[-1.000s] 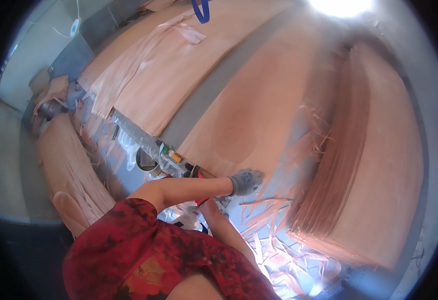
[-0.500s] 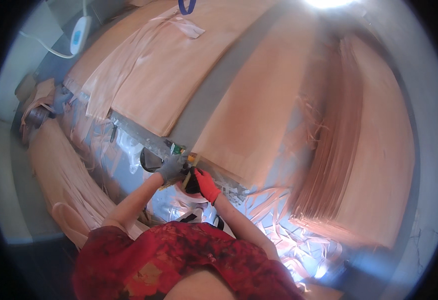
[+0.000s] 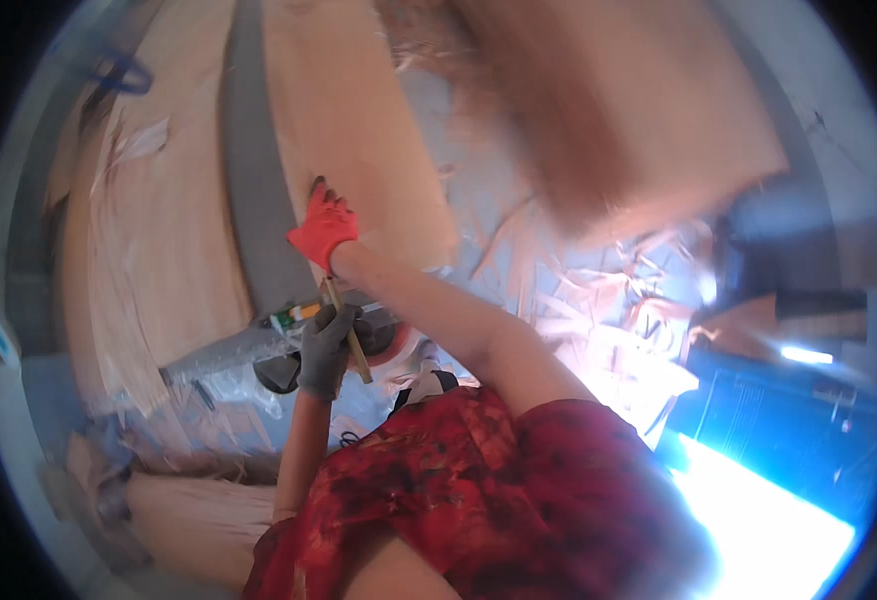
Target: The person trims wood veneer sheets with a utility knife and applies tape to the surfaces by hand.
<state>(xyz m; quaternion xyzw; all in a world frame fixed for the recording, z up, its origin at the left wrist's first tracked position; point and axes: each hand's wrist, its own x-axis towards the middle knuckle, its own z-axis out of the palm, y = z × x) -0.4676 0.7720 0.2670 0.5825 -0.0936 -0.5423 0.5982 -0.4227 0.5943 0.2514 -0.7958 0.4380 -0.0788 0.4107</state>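
The grey-gloved left hand (image 3: 326, 350) grips a narrow wooden stick (image 3: 360, 360) near the person's body; the red-gloved right hand (image 3: 325, 228) is over the veneer sheet (image 3: 384, 150), its grip impossible to tell!

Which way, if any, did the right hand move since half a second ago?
Yes: right hand went forward, from the near edge of the grey table to over the wood sheet.

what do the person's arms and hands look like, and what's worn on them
The left hand wears a grey work glove; the right hand wears a bright red glove, dark at the ends of its fingers. The forearms are bare below short red sleeves with a darker mottled print. No markings can be made out.
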